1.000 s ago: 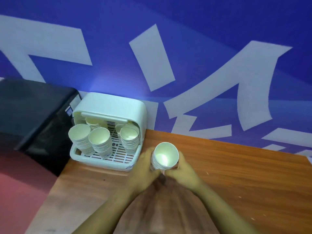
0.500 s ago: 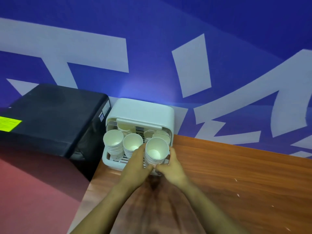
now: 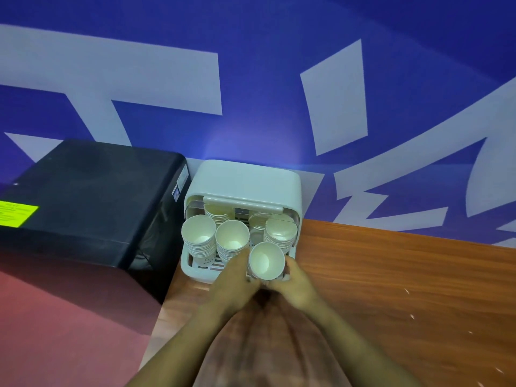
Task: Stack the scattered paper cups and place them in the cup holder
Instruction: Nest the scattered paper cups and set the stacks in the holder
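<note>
A stack of white paper cups [image 3: 266, 260] stands upright at the front right of the white cup holder [image 3: 243, 180], gripped from both sides by my left hand [image 3: 233, 280] and my right hand [image 3: 296, 284]. Its lower part is hidden by my fingers. Inside the holder stand several other cup stacks: one at the front left [image 3: 198, 237], one in the middle [image 3: 232, 238], one at the right [image 3: 280, 233], and more at the back under the raised lid.
The holder sits at the left end of a wooden table [image 3: 391, 275], against a blue wall with white shapes. A black box [image 3: 92, 196] with a yellow label stands just left of it. Red floor lies below left.
Both hands carried the cup stack leftward and forward from the table beside the holder to the holder's front right part. The camera view shifted left.
</note>
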`<state>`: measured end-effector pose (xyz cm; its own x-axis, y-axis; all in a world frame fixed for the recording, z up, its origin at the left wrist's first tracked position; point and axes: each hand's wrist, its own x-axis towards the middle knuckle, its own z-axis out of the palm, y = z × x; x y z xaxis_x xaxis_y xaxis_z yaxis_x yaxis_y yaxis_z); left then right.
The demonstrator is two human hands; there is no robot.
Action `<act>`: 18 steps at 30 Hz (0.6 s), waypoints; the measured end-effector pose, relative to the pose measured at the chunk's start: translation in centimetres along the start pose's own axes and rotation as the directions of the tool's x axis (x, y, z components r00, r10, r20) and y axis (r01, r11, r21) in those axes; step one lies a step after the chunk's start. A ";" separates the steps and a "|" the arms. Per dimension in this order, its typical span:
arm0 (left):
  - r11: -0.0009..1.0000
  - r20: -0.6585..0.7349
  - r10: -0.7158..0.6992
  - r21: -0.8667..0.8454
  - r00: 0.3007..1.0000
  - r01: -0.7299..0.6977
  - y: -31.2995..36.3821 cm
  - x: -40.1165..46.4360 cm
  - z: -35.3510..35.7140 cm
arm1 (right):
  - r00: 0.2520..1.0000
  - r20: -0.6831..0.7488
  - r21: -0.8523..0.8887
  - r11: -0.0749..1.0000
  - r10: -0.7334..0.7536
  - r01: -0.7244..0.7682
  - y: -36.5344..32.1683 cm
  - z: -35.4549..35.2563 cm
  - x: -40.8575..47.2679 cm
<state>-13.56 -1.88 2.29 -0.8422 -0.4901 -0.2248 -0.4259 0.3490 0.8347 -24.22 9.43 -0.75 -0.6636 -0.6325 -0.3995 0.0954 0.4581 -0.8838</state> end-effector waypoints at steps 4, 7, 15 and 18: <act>0.977 -0.054 0.020 0.213 0.998 -0.008 0.5 -0.7 -1.7 | 0.999 -0.034 -0.109 0.994 0.001 -0.004 -0.2 -1.2 -0.6; 0.908 -0.086 0.206 0.388 0.975 -0.158 1.9 -0.3 -3.2 | 0.992 -0.121 -0.160 0.987 -0.030 0.010 -1.3 -1.5 -1.0; 0.658 0.046 0.256 0.723 0.966 -0.209 1.6 5.2 -2.9 | 0.950 -0.116 -0.475 0.857 -0.289 0.202 -4.3 -1.5 -2.2; 0.576 0.071 0.240 0.792 0.968 -0.201 1.8 7.0 -2.7 | 0.967 -0.038 -0.592 0.786 -0.251 0.180 -4.6 -1.5 -1.8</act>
<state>-19.34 -6.80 3.59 -0.9412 -0.3335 -0.0530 -0.3377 0.9326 0.1278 -24.51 9.40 4.40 -0.6941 -0.7028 -0.1556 -0.4837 0.6155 -0.6223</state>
